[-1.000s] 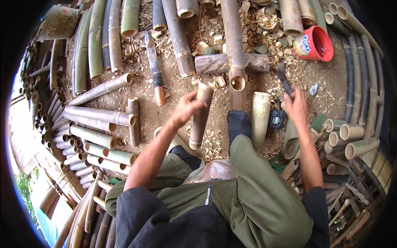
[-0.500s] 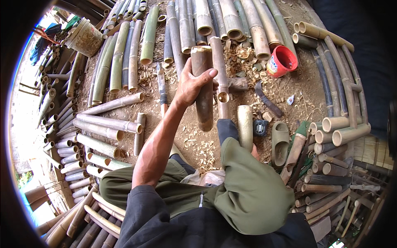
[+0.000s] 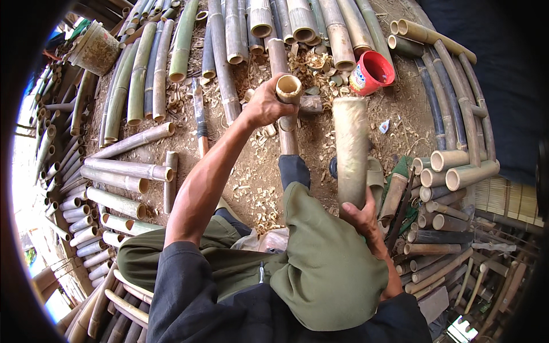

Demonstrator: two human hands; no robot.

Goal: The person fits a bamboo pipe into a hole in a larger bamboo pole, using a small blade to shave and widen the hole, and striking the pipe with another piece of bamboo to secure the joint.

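My left hand [image 3: 264,107] is closed around a short bamboo tube [image 3: 289,88], whose open, pale-rimmed end faces up toward me. Below that tube, a longer bamboo pole [image 3: 287,142] lies on the ground and runs toward my dark-cuffed leg. On the right, my right hand [image 3: 364,218] grips the lower end of a thick, pale cylindrical piece [image 3: 351,137], held nearly upright beside my raised knee. Its far end looks whitish and rough; whether it is hollow I cannot tell. Behind it, a slipper [image 3: 375,174] and a dark tape measure [image 3: 333,167] are partly hidden.
Cut bamboo lengths [image 3: 183,43] lie in rows across the far ground. A red bucket [image 3: 372,73] stands ahead right, a dirty pale bucket [image 3: 94,48] far left. A long narrow tool [image 3: 201,117] lies left of my left hand. Bamboo stacks [image 3: 440,234] flank both sides; shavings cover the dirt.
My left hand has tipped the bamboo tube so its open end faces me. My right hand has come into view and lifted the pale cylindrical piece from beside my foot.
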